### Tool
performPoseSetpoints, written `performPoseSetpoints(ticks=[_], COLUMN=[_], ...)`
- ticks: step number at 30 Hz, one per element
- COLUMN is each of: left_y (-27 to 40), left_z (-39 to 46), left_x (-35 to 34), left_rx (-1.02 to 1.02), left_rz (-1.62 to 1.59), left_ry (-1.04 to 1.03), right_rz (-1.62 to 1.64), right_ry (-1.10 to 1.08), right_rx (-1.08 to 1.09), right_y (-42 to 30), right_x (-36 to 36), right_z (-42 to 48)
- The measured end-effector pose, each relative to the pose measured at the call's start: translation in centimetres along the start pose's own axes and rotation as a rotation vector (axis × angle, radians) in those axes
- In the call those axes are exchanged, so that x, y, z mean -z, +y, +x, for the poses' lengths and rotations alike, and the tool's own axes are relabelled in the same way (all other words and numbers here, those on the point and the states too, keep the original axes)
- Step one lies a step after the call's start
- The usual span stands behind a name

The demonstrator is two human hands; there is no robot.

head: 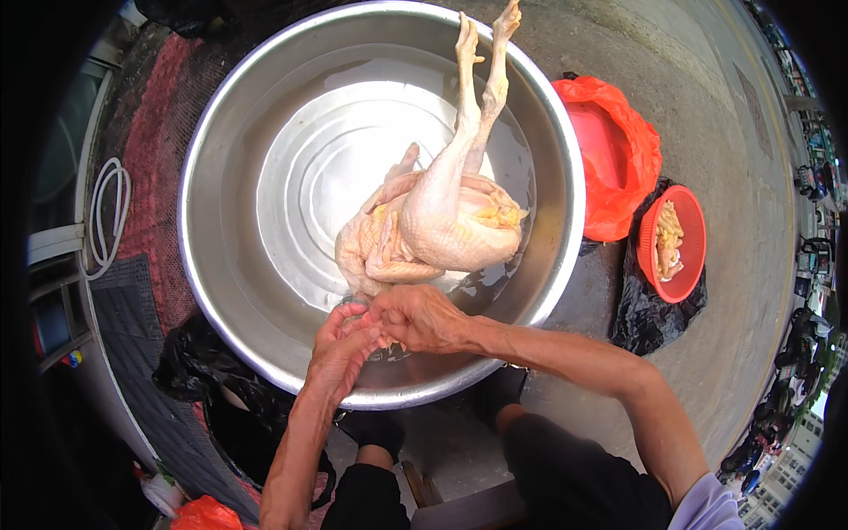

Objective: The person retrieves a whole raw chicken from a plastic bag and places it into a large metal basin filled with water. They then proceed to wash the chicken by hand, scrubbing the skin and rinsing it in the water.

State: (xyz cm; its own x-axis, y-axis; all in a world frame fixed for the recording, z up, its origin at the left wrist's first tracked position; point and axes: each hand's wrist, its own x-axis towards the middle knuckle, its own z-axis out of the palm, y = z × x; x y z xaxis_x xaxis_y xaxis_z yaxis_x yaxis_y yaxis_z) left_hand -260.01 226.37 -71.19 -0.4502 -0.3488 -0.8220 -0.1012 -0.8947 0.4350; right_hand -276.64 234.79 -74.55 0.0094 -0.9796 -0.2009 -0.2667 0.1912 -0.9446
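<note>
A plucked whole chicken (437, 225) lies in a large round metal basin (228, 165) that holds shallow water. Its legs stick up over the far rim, and its neck end points towards me. My right hand (421, 319) has its fingers bent at that end, partly covering it. Close against it, my left hand (344, 344) curls its fingers at the same spot, palm turned up. Both hands seem to grip the bird's neck or head; the exact part is hidden between the fingers.
Right of the basin sit an open red plastic bag (613, 159) and a red plastic basket (692, 242) of pale poultry pieces, on a black bag (652, 318). Another black plastic bag (205, 364) lies at the left. A white hose (106, 218) is coiled by the doorway.
</note>
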Motion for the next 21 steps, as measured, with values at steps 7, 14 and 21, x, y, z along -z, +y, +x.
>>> performPoseSetpoints(ticks=[7, 14, 21], left_y=[-0.9, -0.4, -0.3], left_z=[0.6, 0.3, 0.1], left_x=[1.3, 0.9, 0.8], left_rx=[0.012, 0.066, 0.053], left_rz=[0.015, 0.001, -0.065], left_ry=[0.002, 0.052, 0.021], right_rz=[-0.053, -0.308, -0.305], right_ry=[0.097, 0.313, 0.245], right_rx=[0.037, 0.344, 0.374], right_y=[0.3, -1.5, -0.7], right_x=[0.0, 0.9, 0.5], right_z=[-0.3, -0.7, -0.5])
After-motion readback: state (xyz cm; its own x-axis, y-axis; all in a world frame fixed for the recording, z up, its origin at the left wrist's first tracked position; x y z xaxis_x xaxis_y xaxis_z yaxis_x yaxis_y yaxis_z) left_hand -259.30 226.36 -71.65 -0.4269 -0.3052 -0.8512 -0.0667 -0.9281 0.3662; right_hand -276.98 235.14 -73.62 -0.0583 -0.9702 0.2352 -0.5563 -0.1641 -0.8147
